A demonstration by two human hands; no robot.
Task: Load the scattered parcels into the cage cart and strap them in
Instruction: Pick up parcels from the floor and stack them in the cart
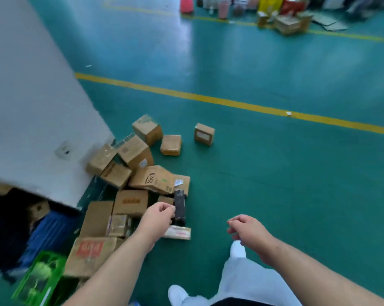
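- Cardboard parcels (pixel 151 180) heaped on the floor (pixel 274 173), cart unseen.
- Left grip (pixel 158 215) curled at the black box (pixel 179 202) (pinching? can't tell); right grip (pixel 246 226) loose, empty.
- Best taken squarely, both grips.

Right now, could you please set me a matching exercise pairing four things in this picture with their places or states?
Things:
1 black box
2 green box
3 lone brown box
4 right hand

Places or states:
A holding nothing
B beside the fingertips of the left hand
C bottom left corner of the view
D on the floor, apart from the pile

Pairs: 1-B; 2-C; 3-D; 4-A.
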